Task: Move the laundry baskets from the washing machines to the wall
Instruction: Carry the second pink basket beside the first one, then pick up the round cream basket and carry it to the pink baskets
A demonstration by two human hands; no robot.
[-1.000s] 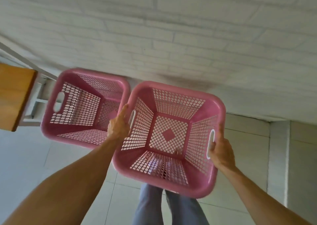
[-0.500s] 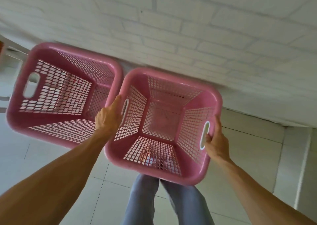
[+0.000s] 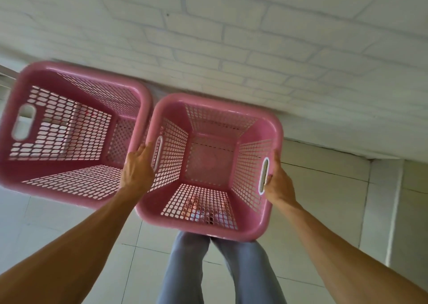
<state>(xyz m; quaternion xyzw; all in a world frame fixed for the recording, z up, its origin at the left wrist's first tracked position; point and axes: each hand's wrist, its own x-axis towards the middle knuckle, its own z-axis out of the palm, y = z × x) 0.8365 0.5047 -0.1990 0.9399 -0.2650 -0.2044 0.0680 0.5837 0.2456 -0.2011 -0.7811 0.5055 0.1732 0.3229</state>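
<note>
We hold the right basket (image 3: 209, 164) by its two side handles, left hand (image 3: 138, 169) and right hand (image 3: 279, 183) each with fingers curled closed through a slot. It sits at the foot of the brick wall (image 3: 231, 37), its rim touching or just beside the left basket (image 3: 69, 132); whether it rests on the floor (image 3: 324, 199) we cannot tell. Our left hand is wedged between the two rims and could get pinched, or nudge the left basket askew.
</note>
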